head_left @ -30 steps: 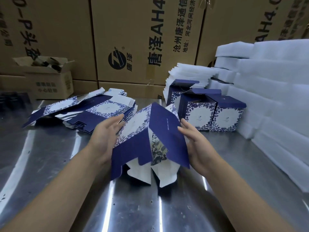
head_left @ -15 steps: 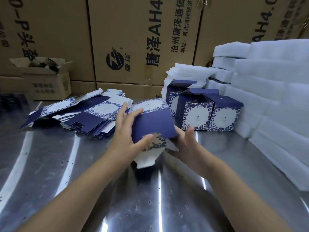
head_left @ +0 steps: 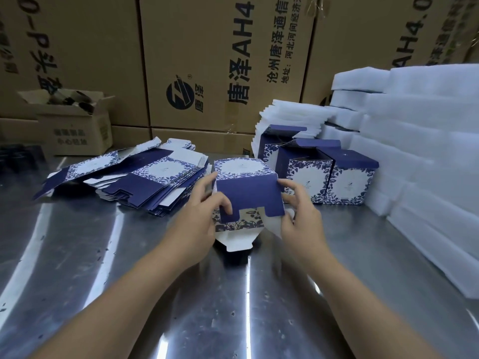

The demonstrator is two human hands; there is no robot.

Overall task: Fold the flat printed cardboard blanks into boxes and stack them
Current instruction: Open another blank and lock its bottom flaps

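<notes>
Holding a half-folded box (head_left: 246, 194) over the desk (head_left: 155, 281), centre: our left hand (head_left: 199, 216) grips its left side w/ thumb pressed on the blue flap, and our right hand (head_left: 300, 218) grasps the right edge, fingers (head_left: 291, 185) curled round it. White bottom flaps hang open toward us. Pile of flat blanks (head_left: 145, 182) lies left; three finished boxes (head_left: 308, 177) stand right, close together, w/ white foam sheets (head_left: 414, 151) beside & behind them.

matt printed cardboard box (head_left: 248, 195); glossy scuffed metal table (head_left: 181, 294)
</notes>
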